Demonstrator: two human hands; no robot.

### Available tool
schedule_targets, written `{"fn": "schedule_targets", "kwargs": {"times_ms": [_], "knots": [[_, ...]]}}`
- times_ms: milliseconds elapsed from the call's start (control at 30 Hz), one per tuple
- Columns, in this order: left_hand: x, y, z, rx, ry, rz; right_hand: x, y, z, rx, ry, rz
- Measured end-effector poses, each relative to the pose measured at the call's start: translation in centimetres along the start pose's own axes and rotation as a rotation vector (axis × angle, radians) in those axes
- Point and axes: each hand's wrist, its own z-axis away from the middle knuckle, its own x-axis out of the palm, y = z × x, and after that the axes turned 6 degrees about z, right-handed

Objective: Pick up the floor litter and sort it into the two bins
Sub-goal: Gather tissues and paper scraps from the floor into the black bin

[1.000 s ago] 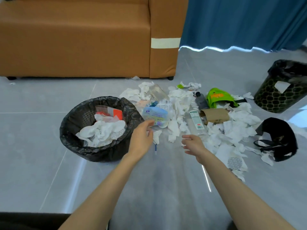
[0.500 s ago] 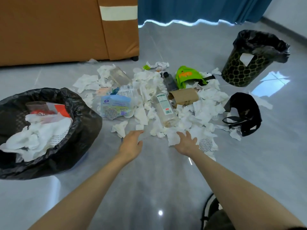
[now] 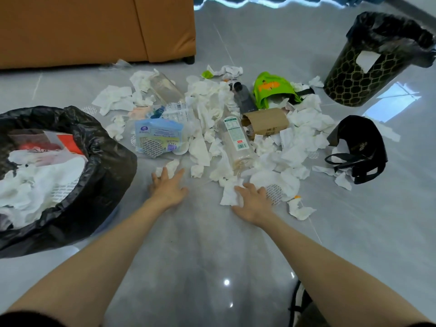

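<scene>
Both hands are low over the grey floor at the near edge of the litter, set apart from each other, fingers spread and nearly straight. The left hand touches a small crumpled tissue with its fingertips, and the right hand lies flat on a larger white tissue; neither has curled round anything. The litter spreads beyond them as a wide heap of white tissues. A clear labelled bottle lies on its side just beyond the right hand, with a brown cardboard box touching its far end. Further back are a small dark bottle and a green bag. Beyond the left hand sits a blue wipes pack, and a second clear bottle is half buried in tissue behind it. To the right of the heap a black bag lies with its handles loose on the floor. The black-lined bin stands just beside the left forearm, with tissues and red-and-white packaging in it. The patterned bin is well apart, at the far right, past the whole heap. An orange sofa closes off the back left.
</scene>
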Motion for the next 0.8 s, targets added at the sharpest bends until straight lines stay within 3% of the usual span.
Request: {"fn": "schedule_targets", "kwargs": {"times_ms": [333, 633, 800], "knots": [[4.0, -0.7, 4.7, 0.223, 0.06, 0.251, 3.7, -5.7, 3.4, -0.256, -0.001, -0.057], [6.8, -5.2, 11.7, 0.116, 0.044, 0.429, 5.7, -5.8, 8.2, -0.189, -0.059, -0.192], [7.1, -6.2, 14.2, 0.108, 0.076, 0.438, 4.5, -5.9, 9.5, -0.079, 0.011, -0.32]]}}
